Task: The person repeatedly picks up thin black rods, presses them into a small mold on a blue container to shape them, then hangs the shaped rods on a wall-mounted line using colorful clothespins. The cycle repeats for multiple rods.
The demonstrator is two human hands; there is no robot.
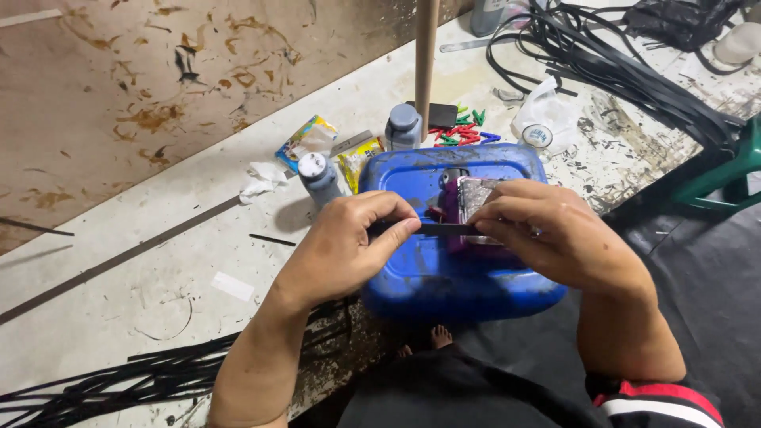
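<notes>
A: What sits closest to the camera?

B: The person's lap in dark cloth, a red-and-white striped cuff [662,396] on the right arm, and bare toes [432,339] showing below the edge of a blue plastic jerrycan [444,277] that lies flat in front of them.

A: And the hands?

B: Both are over the jerrycan. The left hand [349,242] is closed in a pinch, thumb and forefinger gripping one end of a thin black strip [448,229]. The right hand [547,234] is curled shut around the strip's other end, and its fingers also press on a small silvery and purple piece [468,202] lying on the can's top face. The strip runs level between the two hands, just above the blue surface.

A: What is to the left?

B: A bundle of long black strips [119,384] lies along the worktop's [158,269] near edge.

A: And beyond the can?

B: Two grey bottles [319,178] stand just behind it, beside crumpled paper [261,181] and yellow snack wrappers [305,143]. A wooden pole [426,55] rises upright. Near it lie a dark phone [440,115], a scatter of coloured clips [464,131] and a white plastic bag [547,115]. Farthest off, a tangle of black straps [610,59] spreads across the worktop.
</notes>
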